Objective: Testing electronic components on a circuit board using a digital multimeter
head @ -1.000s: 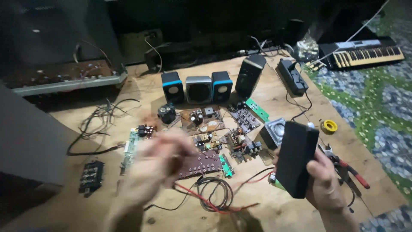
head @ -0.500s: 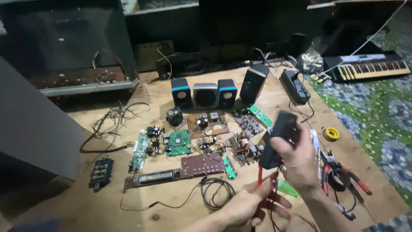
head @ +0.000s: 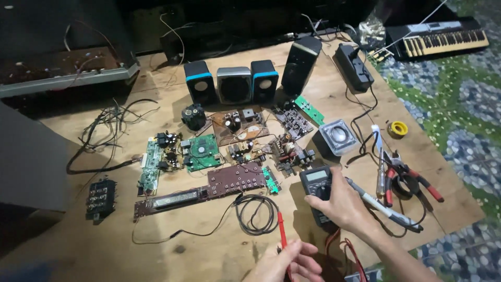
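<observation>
A black multimeter [head: 316, 177] with a grey screen lies flat on the wooden board. My right hand [head: 342, 202] rests on its lower half, fingers around the dial. Near the bottom edge my left hand [head: 286, 263] pinches a red test probe [head: 282, 230], its tip pointing away from me toward a coil of black lead [head: 257, 214]. Red leads [head: 355, 258] trail beside my right wrist. The multimeter's lower body is hidden under my hand.
Several circuit boards [head: 201, 152] lie spread across the middle of the board. Small blue and black speakers [head: 233, 84] stand at the back, a music keyboard [head: 443, 42] far right. Red-handled pliers [head: 412, 180], a soldering iron [head: 389, 211] and a yellow roll [head: 398, 128] lie to the right.
My right hand has brought the multimeter down from mid-air and laid it flat on the board. My left hand has dropped toward me and now holds the red probe.
</observation>
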